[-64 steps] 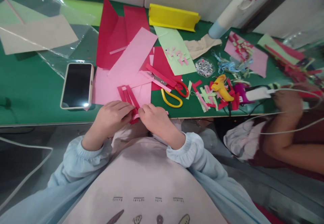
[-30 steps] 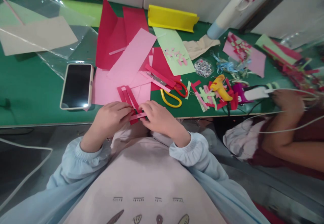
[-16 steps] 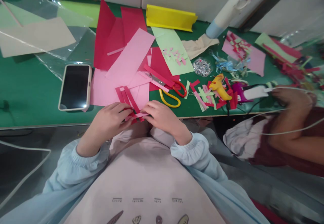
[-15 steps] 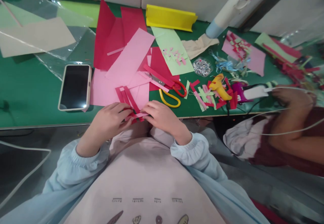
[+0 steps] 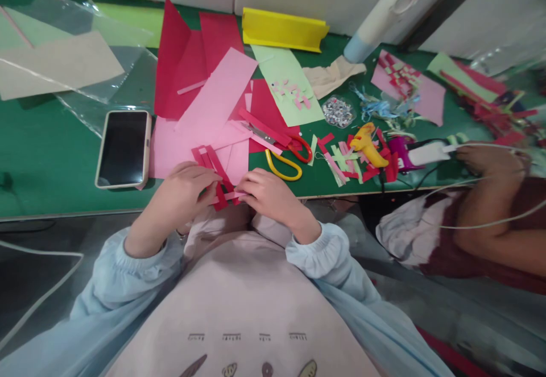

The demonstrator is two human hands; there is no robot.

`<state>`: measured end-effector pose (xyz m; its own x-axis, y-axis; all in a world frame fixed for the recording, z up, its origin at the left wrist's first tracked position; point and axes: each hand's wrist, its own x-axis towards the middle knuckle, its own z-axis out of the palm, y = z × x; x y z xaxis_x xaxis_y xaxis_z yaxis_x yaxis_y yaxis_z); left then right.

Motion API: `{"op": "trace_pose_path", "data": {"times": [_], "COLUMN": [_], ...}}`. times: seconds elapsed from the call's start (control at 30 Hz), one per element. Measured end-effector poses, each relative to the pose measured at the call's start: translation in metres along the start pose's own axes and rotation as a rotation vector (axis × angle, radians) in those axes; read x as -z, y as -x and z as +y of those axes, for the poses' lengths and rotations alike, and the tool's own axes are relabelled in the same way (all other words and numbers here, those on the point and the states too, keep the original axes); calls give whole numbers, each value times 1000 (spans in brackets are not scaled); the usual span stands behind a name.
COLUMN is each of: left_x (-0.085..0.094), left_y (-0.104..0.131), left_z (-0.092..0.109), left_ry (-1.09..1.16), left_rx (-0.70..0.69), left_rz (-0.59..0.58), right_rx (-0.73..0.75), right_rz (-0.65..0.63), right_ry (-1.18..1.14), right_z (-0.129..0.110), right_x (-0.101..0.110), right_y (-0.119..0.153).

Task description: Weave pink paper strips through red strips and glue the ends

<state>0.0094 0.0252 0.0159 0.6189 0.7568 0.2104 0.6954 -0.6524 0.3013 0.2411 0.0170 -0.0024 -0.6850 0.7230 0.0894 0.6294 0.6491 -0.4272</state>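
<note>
Two bare hands work at the front edge of the green bench [image 5: 42,189], and from my remote seat I have them both in the head view. The narrow crimson paper strips [image 5: 222,173] lie between them, their near ends at or just past that edge, with one slim pale-pink paper strip [image 5: 232,195] crossing over. The left hand [image 5: 183,192] has its fingers curled and partly parted against the crimson strips; whether they grip, I cannot tell. The right hand [image 5: 271,195] has its fingers almost together, pinching the right end of the pink strip.

For room, I have green surface left of the one black-screened phone in a pale case [image 5: 123,148]. On the right I am tighter: one pair of scissors with red and yellow handles [image 5: 282,178] lies just beyond the right hand, then one yellow pistol-shaped tool [image 5: 369,145] on paper scraps. Another person's hand [image 5: 490,161] is well apart, by the right end.

I count at least two crimson strips, one yellow folded card [image 5: 284,30] and one clear round dish of tiny pieces [image 5: 339,111]. Four short captions mark the pale pink shirt [image 5: 234,291], too blurred for me to read.
</note>
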Motion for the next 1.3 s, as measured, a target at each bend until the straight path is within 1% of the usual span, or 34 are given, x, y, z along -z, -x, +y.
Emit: {"op": "trace_pose_path", "data": {"times": [0.07,0.13,0.33,0.47,0.67,1.3], "left_x": [2,2,-8,-14,-14,-13], "left_y": [-2,-4,-11,-12,-12,-9], "left_z": [-2,-3,-5,-5,-7,-6], "left_ry": [17,31,47,-16,-102,-114], "left_rx": [19,16,-121,-174,-212,-213], "left_rz": [15,-2,-108,-157,-224,-182], "right_rx": [5,6,-16,-21,-28,-52], "right_rz": [6,3,-29,-24,-37,-31], "right_ry": [-10,-12,-8,-4,-35,-71], "right_z": [0,1,1,0,1,-2], "right_x": [0,1,1,1,2,5], "right_y": [0,-1,-1,-1,-2,-1]}}
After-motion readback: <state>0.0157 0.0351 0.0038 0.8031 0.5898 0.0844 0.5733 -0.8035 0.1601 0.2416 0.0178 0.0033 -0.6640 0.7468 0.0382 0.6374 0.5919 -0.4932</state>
